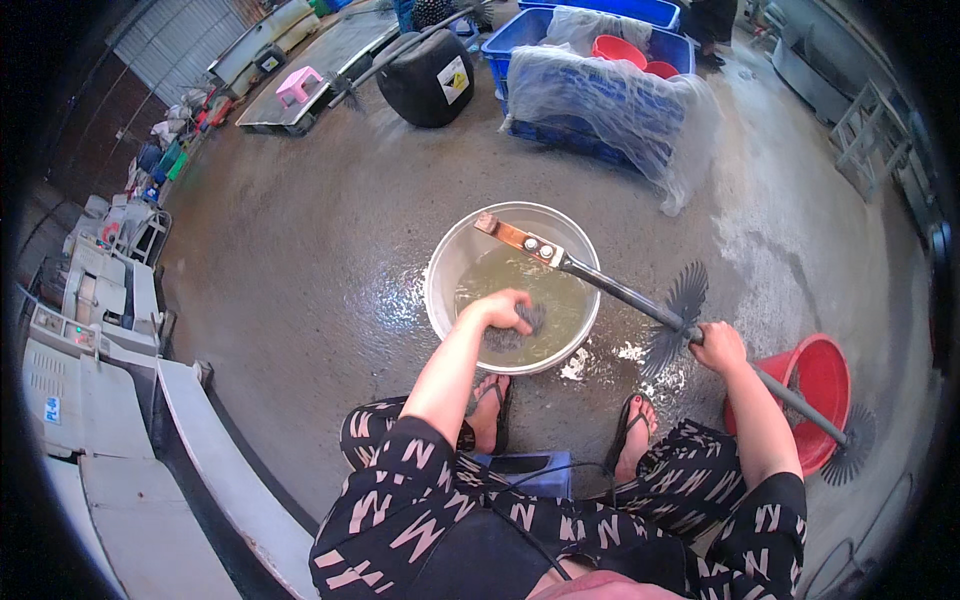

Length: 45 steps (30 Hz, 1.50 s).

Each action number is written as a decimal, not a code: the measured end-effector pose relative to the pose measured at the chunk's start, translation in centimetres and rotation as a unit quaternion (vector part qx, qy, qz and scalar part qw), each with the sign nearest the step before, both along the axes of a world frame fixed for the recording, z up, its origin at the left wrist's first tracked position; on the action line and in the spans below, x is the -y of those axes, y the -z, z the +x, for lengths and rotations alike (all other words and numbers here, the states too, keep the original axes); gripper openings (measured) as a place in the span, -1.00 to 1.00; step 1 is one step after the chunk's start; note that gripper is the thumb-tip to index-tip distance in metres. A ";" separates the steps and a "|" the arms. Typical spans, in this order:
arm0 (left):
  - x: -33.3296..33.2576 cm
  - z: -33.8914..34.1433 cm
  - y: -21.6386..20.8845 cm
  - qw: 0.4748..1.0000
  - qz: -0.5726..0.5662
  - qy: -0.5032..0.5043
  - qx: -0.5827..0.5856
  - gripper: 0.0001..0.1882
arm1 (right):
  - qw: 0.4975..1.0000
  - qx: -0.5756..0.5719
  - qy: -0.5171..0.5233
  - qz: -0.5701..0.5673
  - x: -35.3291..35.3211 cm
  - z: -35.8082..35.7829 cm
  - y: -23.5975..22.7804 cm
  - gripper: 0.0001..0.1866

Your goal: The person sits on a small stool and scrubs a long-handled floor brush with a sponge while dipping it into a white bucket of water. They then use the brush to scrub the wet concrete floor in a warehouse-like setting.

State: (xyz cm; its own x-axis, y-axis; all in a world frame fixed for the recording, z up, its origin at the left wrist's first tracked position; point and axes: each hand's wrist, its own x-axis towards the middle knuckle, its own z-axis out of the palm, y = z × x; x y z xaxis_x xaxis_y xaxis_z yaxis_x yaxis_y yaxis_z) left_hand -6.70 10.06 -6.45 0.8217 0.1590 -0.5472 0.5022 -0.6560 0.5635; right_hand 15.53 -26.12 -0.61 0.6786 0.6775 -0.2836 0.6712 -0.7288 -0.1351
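Note:
A pale round tub (437, 255) of murky greenish water stands in front of me. Over the water, my left hand (503, 311) has its fingers curled round a dark grey clump (533, 318); what the clump consists of is too small to tell. My right hand (718, 348) grips a long dark rod (625, 292) at about its middle. Fan-like clusters of thin dark strips (687, 290) stick out from the rod beside that hand and again at its lower right end. A copper-coloured bar (515, 237), bolted to the rod's upper end, hangs over the tub.
A tilted red bucket (812, 365) stands at the right, under the rod. Between my feet is a low blue stool (545, 472). Farther off are a black drum (412, 90), a pink stool (298, 85) and a blue crate (520, 110) draped with netting. Grey machines (110, 400) line the left. The floor is wet.

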 end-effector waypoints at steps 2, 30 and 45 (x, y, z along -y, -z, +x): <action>0.3 -0.1 -4.2 0.975 -0.056 -0.118 0.180 -0.39 | 1.000 0.002 0.009 -0.013 0.2 0.0 0.0 -0.70; 2.6 3.5 -4.9 0.778 0.232 -0.423 0.402 -0.71 | 0.999 0.041 -0.011 -0.027 -0.1 0.2 1.5 -0.63; 5.9 3.7 -1.8 0.795 0.109 -0.383 0.457 -0.79 | 0.999 0.044 0.000 -0.028 0.1 -0.3 1.3 -0.70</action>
State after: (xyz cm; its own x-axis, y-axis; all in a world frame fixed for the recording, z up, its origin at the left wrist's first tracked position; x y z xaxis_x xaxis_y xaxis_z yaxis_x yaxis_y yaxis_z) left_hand -3.03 4.21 -4.61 0.4768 0.8135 0.3329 0.2472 -0.4876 0.8374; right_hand 15.18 -26.20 -1.89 0.7022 0.6626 -0.2605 0.6790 -0.7333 -0.0349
